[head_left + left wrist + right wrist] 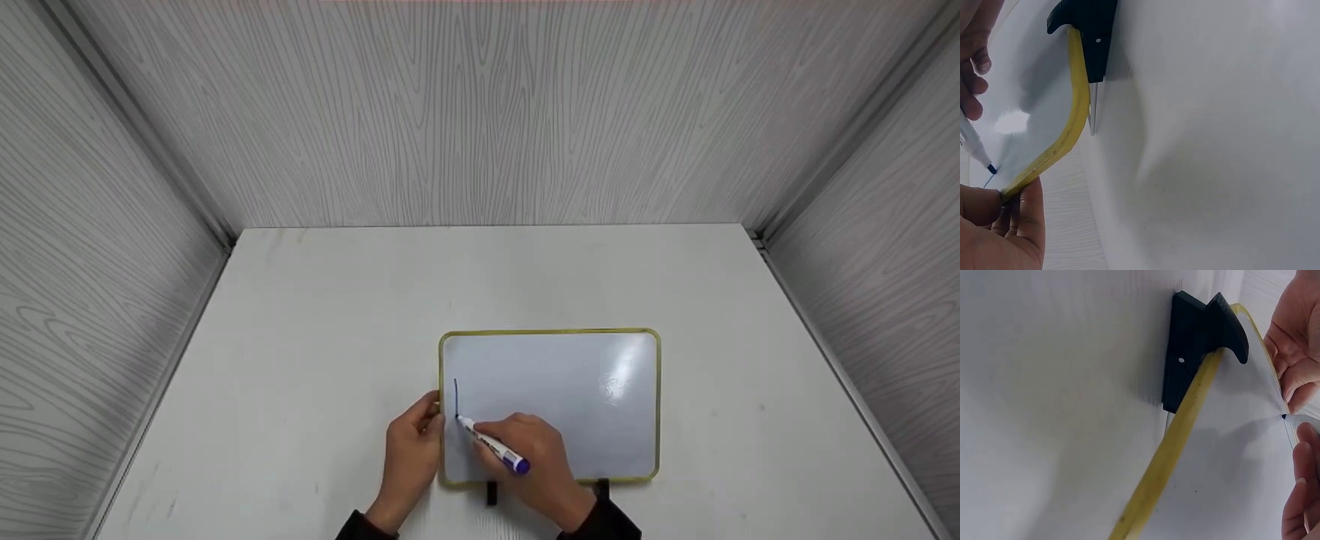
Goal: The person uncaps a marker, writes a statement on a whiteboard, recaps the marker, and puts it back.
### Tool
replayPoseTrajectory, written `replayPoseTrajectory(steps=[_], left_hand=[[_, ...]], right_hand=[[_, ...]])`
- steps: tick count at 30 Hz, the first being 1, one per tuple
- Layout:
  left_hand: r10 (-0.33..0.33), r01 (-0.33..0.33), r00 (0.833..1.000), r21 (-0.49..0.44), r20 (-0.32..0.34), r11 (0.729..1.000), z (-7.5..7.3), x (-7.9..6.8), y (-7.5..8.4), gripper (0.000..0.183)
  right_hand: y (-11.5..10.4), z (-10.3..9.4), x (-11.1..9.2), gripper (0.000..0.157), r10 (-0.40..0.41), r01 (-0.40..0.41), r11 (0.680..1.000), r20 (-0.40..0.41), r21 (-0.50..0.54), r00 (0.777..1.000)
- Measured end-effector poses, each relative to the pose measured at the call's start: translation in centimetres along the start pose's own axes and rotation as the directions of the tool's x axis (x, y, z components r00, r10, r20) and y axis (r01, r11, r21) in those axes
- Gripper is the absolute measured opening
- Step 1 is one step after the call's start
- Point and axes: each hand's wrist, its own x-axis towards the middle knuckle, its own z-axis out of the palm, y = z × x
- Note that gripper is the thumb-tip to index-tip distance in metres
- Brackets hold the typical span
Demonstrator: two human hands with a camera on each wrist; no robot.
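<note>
A small whiteboard (pixel 555 390) with a yellow frame stands propped on black stand feet (pixel 491 493). My left hand (pixel 411 450) pinches its left edge, the thumb in front and fingers behind, as the left wrist view shows. In my right hand (pixel 536 461) is a white marker (pixel 491 444) with a blue end. Its dark tip touches the board near the left edge, at the lower end of a short, nearly vertical blue line (pixel 455 396). In the right wrist view the marker tip (pixel 1284 417) also meets the board, close to the left hand (pixel 1297 343).
The board rests on a white table (pixel 315 337). Grey wood-grain panels rise at the back (pixel 480 112), the left (pixel 90 262) and the right (pixel 877 262). A black foot (pixel 1092 39) hooks over the frame's lower edge.
</note>
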Motion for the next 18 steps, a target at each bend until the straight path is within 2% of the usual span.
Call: replayPoseTrajectory(steps=[9, 15, 18], left_hand=[[0.006, -0.006, 1.000, -0.002, -0.001, 1.000, -0.06, -0.04, -0.05, 0.037], [-0.009, 0.009, 1.000, -0.005, 0.005, 1.000, -0.02, -0.11, 0.02, 0.039], [-0.017, 0.017, 1.000, -0.008, 0.006, 1.000, 0.04, -0.10, -0.01, 0.040]], right_hand=[[-0.15, -0.09, -0.12, 0.023, 0.018, -0.019, 1.000, 0.024, 0.017, 1.000], [0.02, -0.31, 0.16, 0.025, -0.062, 0.065, 0.997, -0.058, 0.042, 0.996], [0.05, -0.52, 0.50, 0.027, -0.046, 0.050, 0.997, -0.070, 0.052, 0.996]])
